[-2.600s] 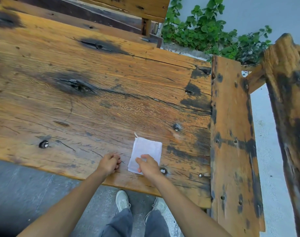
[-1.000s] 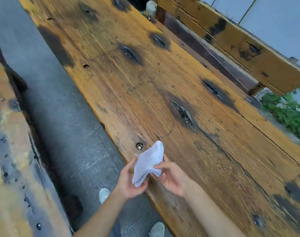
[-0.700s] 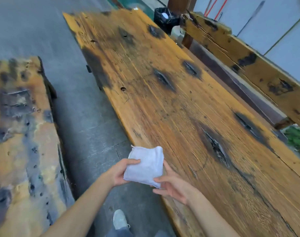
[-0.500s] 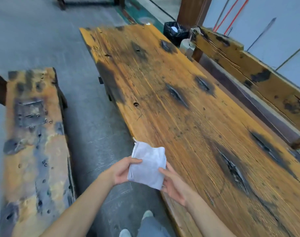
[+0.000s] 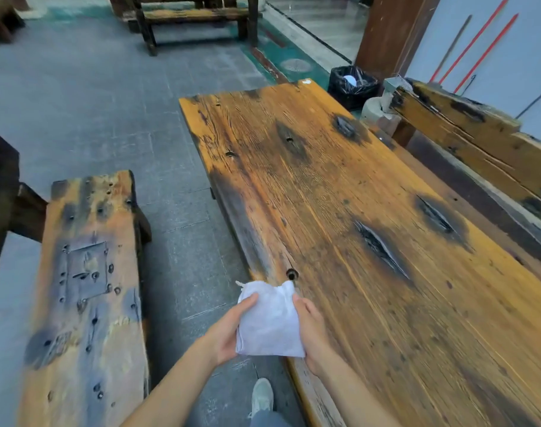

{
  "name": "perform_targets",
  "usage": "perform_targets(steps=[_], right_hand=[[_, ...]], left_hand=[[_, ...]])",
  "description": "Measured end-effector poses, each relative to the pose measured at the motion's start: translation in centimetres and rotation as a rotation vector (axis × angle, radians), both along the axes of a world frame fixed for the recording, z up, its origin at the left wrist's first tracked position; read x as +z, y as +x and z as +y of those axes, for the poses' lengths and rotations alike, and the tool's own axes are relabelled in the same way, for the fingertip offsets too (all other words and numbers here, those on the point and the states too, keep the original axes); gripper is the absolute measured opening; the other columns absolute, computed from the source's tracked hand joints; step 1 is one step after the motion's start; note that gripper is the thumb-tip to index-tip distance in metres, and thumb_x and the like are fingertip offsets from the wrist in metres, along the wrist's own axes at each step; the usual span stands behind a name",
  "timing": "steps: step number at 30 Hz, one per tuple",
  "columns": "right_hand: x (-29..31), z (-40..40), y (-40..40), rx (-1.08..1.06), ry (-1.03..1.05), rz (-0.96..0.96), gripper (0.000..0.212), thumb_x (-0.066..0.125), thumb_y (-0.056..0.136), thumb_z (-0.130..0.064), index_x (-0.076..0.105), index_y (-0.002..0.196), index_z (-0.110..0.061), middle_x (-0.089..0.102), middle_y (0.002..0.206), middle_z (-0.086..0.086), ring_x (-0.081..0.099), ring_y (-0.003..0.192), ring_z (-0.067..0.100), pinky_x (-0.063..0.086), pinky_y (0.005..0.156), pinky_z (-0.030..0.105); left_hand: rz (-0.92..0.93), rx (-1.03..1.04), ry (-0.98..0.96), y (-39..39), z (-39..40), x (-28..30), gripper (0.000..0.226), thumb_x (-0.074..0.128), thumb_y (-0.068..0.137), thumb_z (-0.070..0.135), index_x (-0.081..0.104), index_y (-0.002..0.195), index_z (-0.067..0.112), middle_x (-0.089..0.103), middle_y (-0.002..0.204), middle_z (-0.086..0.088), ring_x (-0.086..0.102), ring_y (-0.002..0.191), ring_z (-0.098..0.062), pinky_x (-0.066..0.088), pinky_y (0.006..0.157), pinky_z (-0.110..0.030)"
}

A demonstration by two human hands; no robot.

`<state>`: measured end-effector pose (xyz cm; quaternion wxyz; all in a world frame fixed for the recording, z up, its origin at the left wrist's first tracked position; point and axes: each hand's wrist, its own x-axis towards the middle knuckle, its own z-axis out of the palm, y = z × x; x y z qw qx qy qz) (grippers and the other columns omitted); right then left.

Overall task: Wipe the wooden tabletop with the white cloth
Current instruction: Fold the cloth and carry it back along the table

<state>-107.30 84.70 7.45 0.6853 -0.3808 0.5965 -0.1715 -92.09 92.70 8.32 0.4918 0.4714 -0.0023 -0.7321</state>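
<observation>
The white cloth [image 5: 270, 322] is folded into a rough square and held in the air between both hands, over the near long edge of the wooden tabletop [image 5: 371, 226]. My left hand [image 5: 227, 329] grips its left side, thumb on top. My right hand [image 5: 311, 329] grips its right side. The tabletop is a long orange-brown plank with dark burnt knots and a small hole just beyond the cloth. It stretches away to the far end.
A worn wooden bench [image 5: 84, 297] runs along the left, with grey paved floor between it and the table. Another bench [image 5: 478, 143] lines the right side. A black bin [image 5: 352, 86] stands beyond the table's far end. My shoe [image 5: 262, 396] is below.
The cloth was lifted off the tabletop and is now held by both hands. My view has swung left along the table, from its right end to its length and far end.
</observation>
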Motion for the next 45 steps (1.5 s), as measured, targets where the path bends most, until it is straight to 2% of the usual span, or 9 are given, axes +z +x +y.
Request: perform_targets(steps=[3,8,12,21,25,29,34,42,45], right_hand=[[-0.2,-3.6,4.5,0.046,-0.126,0.022,0.023,0.058,0.099,-0.041,0.069,0.096,-0.021,0.074,0.084,-0.001,0.069,0.07,0.01,0.054,0.066,0.03],[-0.5,-7.5,13.6,0.13,-0.333,0.162,0.024,0.049,0.103,-0.039,0.064,0.091,-0.025,0.071,0.089,0.0,0.069,0.085,0.021,0.056,0.077,0.044],[-1.0,-10.9,21.5,0.152,-0.355,0.193,0.024,0.046,0.104,-0.039,0.061,0.089,-0.028,0.069,0.086,-0.007,0.067,0.082,0.015,0.055,0.07,0.036],[0.2,-20.7,38.8,0.136,-0.135,0.148,0.022,0.061,0.096,-0.046,0.074,0.091,-0.029,0.078,0.087,-0.004,0.073,0.082,0.015,0.055,0.065,0.029],[0.5,-25.1,45.0,0.098,-0.203,0.165,0.022,0.059,0.099,-0.037,0.074,0.088,-0.027,0.075,0.078,-0.01,0.07,0.081,0.013,0.056,0.066,0.028],[0.3,-30.5,50.8,0.069,-0.231,0.16,0.02,0.059,0.1,-0.032,0.074,0.094,-0.021,0.076,0.088,-0.003,0.069,0.084,0.017,0.054,0.07,0.03],[-2.1,-38.5,57.9,0.031,-0.221,0.136,0.02,0.06,0.1,-0.034,0.072,0.106,-0.02,0.074,0.103,0.003,0.069,0.096,0.022,0.055,0.087,0.039],[-4.5,-51.3,69.0,0.067,-0.154,0.08,0.022,0.057,0.102,-0.036,0.066,0.118,-0.023,0.074,0.105,-0.001,0.071,0.082,0.004,0.051,0.062,0.018],[-4.6,-54.9,72.4,0.049,-0.08,0.062,0.028,0.061,0.1,-0.036,0.064,0.123,-0.021,0.074,0.111,0.001,0.072,0.092,0.009,0.056,0.07,0.022]], left_hand=[[-0.109,0.078,0.049,4.8,-2.9,0.2,0.051,0.05,0.101,0.045,0.058,0.137,0.011,0.066,0.133,-0.016,0.06,0.127,-0.033,0.038,0.116,-0.052],[-0.326,0.286,0.166,12.3,-7.0,-1.0,0.038,0.059,0.099,0.037,0.065,0.123,0.009,0.075,0.112,-0.016,0.071,0.106,-0.035,0.057,0.09,-0.045],[-0.437,0.332,0.197,19.5,-11.1,-2.2,0.03,0.056,0.1,0.04,0.068,0.116,0.018,0.076,0.109,-0.009,0.073,0.1,-0.03,0.059,0.089,-0.044],[-0.691,0.096,0.073,38.8,-20.7,-1.6,0.021,0.047,0.103,0.041,0.067,0.105,0.035,0.073,0.11,0.01,0.069,0.089,0.004,0.052,0.072,-0.017],[-0.717,0.019,0.077,45.7,-25.7,-0.6,0.033,0.046,0.104,0.039,0.067,0.121,0.02,0.073,0.116,-0.002,0.069,0.106,-0.018,0.053,0.098,-0.04],[-0.751,-0.001,0.048,51.4,-31.7,-0.2,0.033,0.046,0.104,0.039,0.068,0.116,0.018,0.073,0.115,-0.004,0.068,0.107,-0.022,0.053,0.1,-0.044],[-0.766,-0.03,0.036,58.7,-40.0,-1.3,0.036,0.046,0.103,0.044,0.068,0.117,0.019,0.072,0.115,-0.004,0.069,0.107,-0.023,0.053,0.1,-0.044],[-0.729,-0.122,0.075,70.3,-52.5,-2.4,0.025,0.05,0.104,0.031,0.066,0.119,0.02,0.07,0.118,-0.005,0.067,0.098,-0.015,0.054,0.074,-0.02],[-0.756,-0.223,0.059,74.3,-56.8,-2.8,0.018,0.054,0.102,0.028,0.067,0.113,0.025,0.071,0.114,-0.002,0.068,0.101,-0.016,0.055,0.083,-0.027]])
